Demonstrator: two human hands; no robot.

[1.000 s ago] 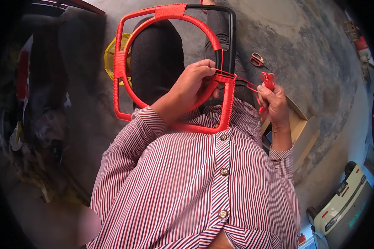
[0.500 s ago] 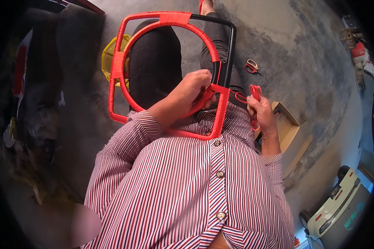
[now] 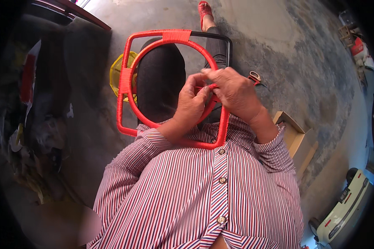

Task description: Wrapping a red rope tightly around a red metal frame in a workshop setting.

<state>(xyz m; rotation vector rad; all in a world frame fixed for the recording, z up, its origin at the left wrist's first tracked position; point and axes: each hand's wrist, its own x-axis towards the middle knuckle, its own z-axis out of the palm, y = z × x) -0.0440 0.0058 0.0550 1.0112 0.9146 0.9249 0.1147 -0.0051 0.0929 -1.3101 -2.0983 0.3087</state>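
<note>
A square frame with a round ring inside it point(image 3: 176, 36) rests across my lap. Red cord is wound tightly over most of it, while its upper right corner point(image 3: 225, 38) shows bare black. My left hand point(image 3: 187, 103) is at the ring's right side, thumb and fingers pinched on red cord. Close against it, my right hand point(image 3: 239, 93) is closed on the red cord point(image 3: 212, 86), its fingertips slightly blurred. Between the two hands a small bunch of the cord shows. The hands hide the join between ring and frame on that side.
Scissors point(image 3: 255, 77) with red-and-tan handles lie on the concrete floor to the right. An open cardboard box point(image 3: 293, 139) stands beside my right hip. Left of my knee is a yellow mesh-like thing point(image 3: 116, 74). A cream wheeled object point(image 3: 345, 203) is at lower right.
My right hand has come in from the right with the cord and now meets my left hand at the frame. The frame sits slightly lower in view.
</note>
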